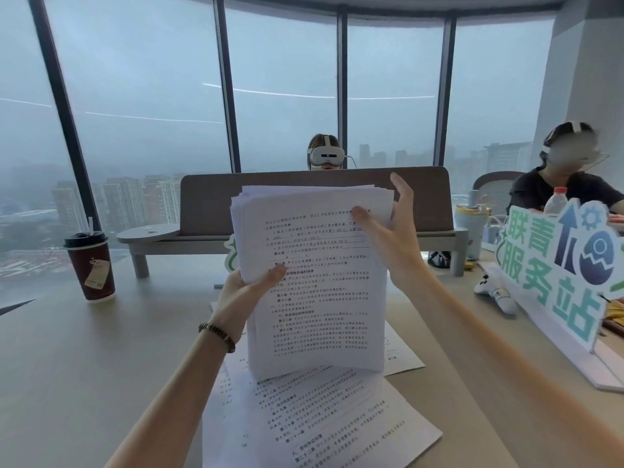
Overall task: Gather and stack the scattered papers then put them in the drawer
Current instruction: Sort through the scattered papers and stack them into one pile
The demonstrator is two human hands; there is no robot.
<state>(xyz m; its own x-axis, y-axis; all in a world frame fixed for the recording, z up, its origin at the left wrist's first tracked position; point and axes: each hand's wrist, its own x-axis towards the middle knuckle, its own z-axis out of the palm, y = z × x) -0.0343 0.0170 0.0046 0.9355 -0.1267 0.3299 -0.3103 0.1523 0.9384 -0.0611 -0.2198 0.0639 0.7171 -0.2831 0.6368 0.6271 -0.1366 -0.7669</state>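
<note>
Her left hand (241,292) pinches the paper stack (314,282) upright at its left edge; the right hand (391,234) thumbs its top corner, fingers spread. Loose sheets (314,420) lie beneath on the table (84,349).

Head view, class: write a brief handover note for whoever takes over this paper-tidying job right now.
Left hand: grips the left edge of the paper stack, thumb on the front sheet.
Right hand: holds the stack's upper right, thumb on the front, fingers mostly spread behind.
The stack stands upright, its bottom edge on the loose sheets lying on the table.
Done: most papers gathered.
Left: square the stack, collect the loose sheets, put everything in the drawer, which is not in view.
</note>
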